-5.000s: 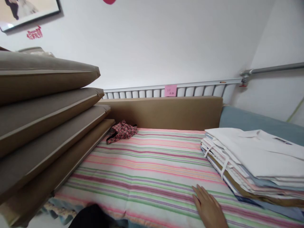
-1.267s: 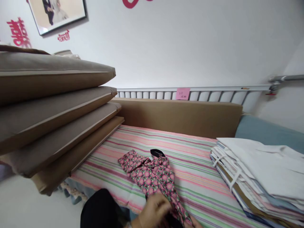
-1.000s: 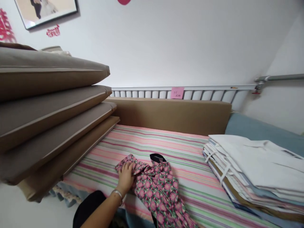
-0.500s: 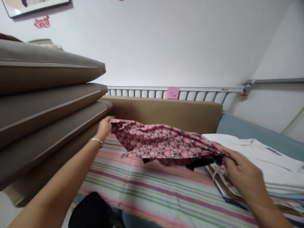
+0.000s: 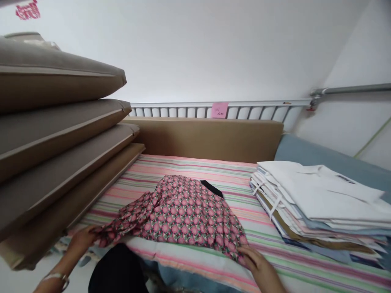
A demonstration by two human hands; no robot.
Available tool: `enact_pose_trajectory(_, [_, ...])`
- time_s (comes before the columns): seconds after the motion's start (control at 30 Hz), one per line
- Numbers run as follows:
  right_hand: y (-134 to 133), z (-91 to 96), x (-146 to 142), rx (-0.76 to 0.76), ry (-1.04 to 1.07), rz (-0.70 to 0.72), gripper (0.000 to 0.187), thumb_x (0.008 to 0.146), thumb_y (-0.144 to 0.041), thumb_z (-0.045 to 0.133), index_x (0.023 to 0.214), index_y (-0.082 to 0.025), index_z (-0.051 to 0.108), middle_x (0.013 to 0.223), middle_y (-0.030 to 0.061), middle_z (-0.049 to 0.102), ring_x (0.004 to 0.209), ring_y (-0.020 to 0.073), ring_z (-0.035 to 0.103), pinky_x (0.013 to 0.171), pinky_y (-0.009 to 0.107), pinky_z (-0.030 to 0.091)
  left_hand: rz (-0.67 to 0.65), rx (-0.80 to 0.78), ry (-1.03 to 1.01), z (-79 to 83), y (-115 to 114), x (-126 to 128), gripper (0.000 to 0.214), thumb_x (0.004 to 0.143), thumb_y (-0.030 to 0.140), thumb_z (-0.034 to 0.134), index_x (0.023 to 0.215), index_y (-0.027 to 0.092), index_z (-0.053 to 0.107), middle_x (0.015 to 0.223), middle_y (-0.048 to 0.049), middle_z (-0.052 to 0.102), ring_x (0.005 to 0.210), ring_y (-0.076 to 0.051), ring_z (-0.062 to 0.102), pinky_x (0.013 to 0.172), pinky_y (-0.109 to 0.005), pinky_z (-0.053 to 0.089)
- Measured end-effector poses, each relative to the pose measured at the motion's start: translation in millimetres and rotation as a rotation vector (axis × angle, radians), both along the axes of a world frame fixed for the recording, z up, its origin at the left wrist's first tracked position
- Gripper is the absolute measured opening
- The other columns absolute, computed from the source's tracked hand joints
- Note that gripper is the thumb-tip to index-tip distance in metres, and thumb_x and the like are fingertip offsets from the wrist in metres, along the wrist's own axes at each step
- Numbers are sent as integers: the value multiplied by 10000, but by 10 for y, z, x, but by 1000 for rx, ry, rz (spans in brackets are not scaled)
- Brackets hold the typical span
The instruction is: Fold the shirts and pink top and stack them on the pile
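A pink floral garment [image 5: 180, 211] with a black collar lies spread flat on the striped sheet [image 5: 189, 167] of the bed. My left hand [image 5: 80, 241] pinches its left corner at the near edge of the bed, fingers closed on the cloth. My right hand [image 5: 255, 257] grips the garment's lower right corner, fingers curled on the fabric. A bracelet sits on my left wrist.
A stack of folded clothes [image 5: 320, 203], white shirt on top, lies at the right. Several brown cushions [image 5: 58, 134] are piled at the left. A brown headboard panel [image 5: 207, 138] and white rail with a pink note [image 5: 219, 110] stand behind.
The garment was held up in the air between both hands; now it lies spread on the sheet, and both hands have come down to its near corners.
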State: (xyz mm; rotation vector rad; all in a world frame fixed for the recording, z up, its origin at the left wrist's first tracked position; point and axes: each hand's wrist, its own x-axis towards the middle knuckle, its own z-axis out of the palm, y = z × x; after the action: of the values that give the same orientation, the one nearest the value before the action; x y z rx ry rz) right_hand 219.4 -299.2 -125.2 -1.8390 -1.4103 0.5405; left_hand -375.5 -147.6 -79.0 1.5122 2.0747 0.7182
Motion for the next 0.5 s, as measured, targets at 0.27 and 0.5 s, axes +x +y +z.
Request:
enact_pose_trajectory(0.27, [164,-55,289,-68,104,-349,608,582,-605,500,950,-147,654,978,159,703,959,309,646,850,398,493,23,-58,-234,-464,-433,-112,292,536,434,523,708,240,657,673,-24,689,682,-267,632,551,-309,499])
enact_pose_trajectory(0.5, [210,45,103,-168,160,-117,330,560,-568,514,552,-254,618,654,19,700,753,273,659,706,329,506,19,75,-171,-101,-878,-136,380,553,496,578,791,220,685,583,-13,666,468,-219,553,553,-348,494])
